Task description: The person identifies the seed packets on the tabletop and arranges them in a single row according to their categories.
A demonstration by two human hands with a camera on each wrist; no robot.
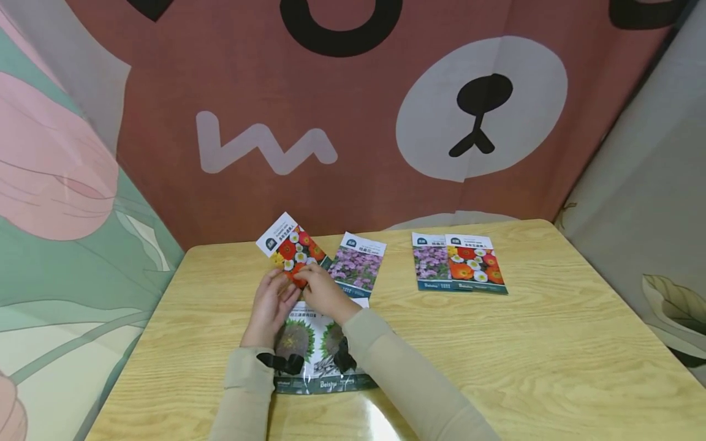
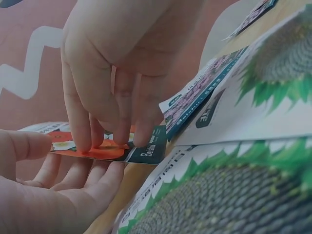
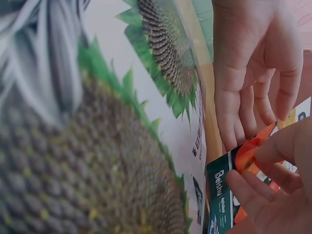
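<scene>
A seed packet with orange and white poppies (image 1: 300,244) is held at a tilt above the table's left half. My left hand (image 1: 271,305) grips it from the left, thumb on its edge and fingers beneath, as the left wrist view shows. My right hand (image 1: 326,295) reaches across, its bent fingertips (image 3: 275,148) pinching at the packet's printed face near the dark green bottom band (image 2: 148,150). Under my wrists lie sunflower seed packets (image 1: 325,383) side by side, partly covered by the forearms. A purple-flower packet (image 1: 360,263) lies just right of the hands.
Farther right, another purple-flower packet (image 1: 431,264) lies partly under a second poppy packet (image 1: 477,266). The wooden table (image 1: 551,343) ends at a brown bear-print curtain (image 1: 353,122). Black straps (image 1: 281,362) are on my wrists.
</scene>
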